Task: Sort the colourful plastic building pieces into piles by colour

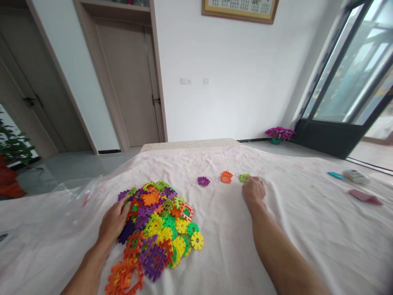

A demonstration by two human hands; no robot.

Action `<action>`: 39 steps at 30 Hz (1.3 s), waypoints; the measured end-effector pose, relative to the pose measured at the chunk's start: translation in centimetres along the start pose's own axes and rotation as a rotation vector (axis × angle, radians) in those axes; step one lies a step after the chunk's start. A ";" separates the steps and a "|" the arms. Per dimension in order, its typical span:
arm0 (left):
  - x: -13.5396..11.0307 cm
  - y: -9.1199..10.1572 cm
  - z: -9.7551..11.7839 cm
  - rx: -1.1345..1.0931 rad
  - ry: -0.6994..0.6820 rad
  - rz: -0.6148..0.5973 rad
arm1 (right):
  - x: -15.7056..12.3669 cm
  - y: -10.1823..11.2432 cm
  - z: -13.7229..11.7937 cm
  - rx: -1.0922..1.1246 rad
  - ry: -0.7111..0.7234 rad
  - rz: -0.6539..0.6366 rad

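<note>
A heap of colourful plastic interlocking building pieces [150, 211] lies on the cloth in front of me, mixing notched squares, frames and discs. My left hand [113, 219] rests against the heap's left side, fingers and thumb apart and touching pieces there. Farther right, my right hand [254, 189] is closed at the near edge of a light green building piece [244, 178], which lies flat and is partly covered by the fingers. In a row to its left lie an orange building piece [226, 177] and a purple building piece [203, 181], spaced apart.
A white patterned cloth [221, 229] covers the table. Clear plastic wrapping [72, 200] lies on the left. At the right are a blue item [336, 175], a white box-like item [356, 177] and a pinkish flat item [364, 197]. Beyond stand a wall and a door [129, 82].
</note>
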State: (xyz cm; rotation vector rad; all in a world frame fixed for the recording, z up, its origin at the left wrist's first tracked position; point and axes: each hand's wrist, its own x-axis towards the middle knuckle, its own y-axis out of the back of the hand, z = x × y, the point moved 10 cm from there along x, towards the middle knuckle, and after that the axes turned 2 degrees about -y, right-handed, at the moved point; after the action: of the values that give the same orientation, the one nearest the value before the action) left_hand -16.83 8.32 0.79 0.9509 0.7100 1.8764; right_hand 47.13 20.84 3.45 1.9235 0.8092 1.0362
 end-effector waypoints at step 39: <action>0.0 0.3 0.5 0.022 -0.007 0.013 | -19.7 -1.2 -24.5 0.459 0.773 -0.705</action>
State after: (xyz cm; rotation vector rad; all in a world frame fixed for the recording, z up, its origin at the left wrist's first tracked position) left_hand -16.54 8.21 1.25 0.9781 0.7231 1.8789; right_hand 16.49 13.83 3.87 1.3172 2.1242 1.1835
